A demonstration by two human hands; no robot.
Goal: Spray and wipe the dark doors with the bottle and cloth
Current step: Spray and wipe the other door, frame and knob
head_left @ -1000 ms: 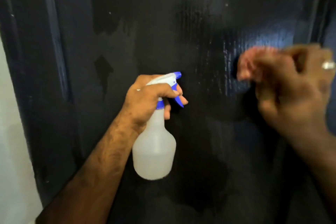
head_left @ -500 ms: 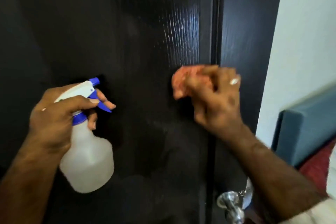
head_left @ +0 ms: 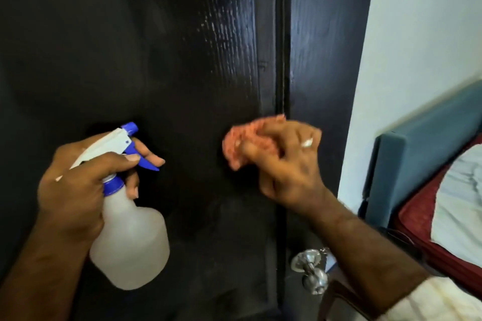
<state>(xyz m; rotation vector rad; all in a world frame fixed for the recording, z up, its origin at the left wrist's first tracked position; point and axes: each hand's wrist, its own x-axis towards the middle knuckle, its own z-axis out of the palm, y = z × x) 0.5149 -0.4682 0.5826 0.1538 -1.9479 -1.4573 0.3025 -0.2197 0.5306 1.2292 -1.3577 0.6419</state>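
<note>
A dark wood-grain door (head_left: 161, 47) fills most of the view, with wet streaks shining near its right edge. My left hand (head_left: 70, 187) grips the neck of a translucent white spray bottle (head_left: 130, 242) with a blue trigger and nozzle, a finger on the trigger. My right hand (head_left: 287, 167) presses a bunched pink cloth (head_left: 242, 143) against the door next to its right edge. A ring shows on that hand.
A dark door frame (head_left: 318, 60) runs along the right of the door. A silver door knob (head_left: 310, 271) sticks out below my right forearm. A white wall (head_left: 417, 34), a teal headboard (head_left: 417, 148) and a bed with red and white bedding (head_left: 459, 211) lie to the right.
The view has swung right, from the middle of the door to its right edge. My right hand with the cloth has slid a little down the door. The bottle stays in my left hand.
</note>
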